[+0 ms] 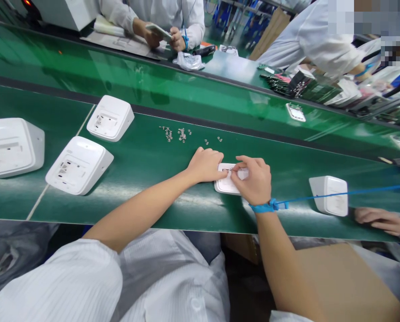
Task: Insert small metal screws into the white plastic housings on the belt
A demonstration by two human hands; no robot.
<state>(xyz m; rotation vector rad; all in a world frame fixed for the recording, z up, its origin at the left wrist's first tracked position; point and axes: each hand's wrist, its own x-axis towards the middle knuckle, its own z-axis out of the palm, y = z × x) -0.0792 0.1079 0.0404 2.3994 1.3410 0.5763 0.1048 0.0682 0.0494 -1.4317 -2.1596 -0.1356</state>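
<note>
On the green workbench (173, 203), a white housing (226, 186) lies in front of the person, partly covered by both hands. The left hand (207, 164) rests at its left end, fingers bent together, the thumb reaching over the recess. The right hand (255, 180), with a blue wrist strap (263, 207), bends over the other end, thumb and index fingertips close together; whether they pinch a small part is too small to tell. Beyond the hands lie small metal pieces (182, 134) in loose clusters. Three white units (81, 150) stand to the left, and a white stand (336, 197) sits to the right, near a co-worker's hand (377, 219).
</note>
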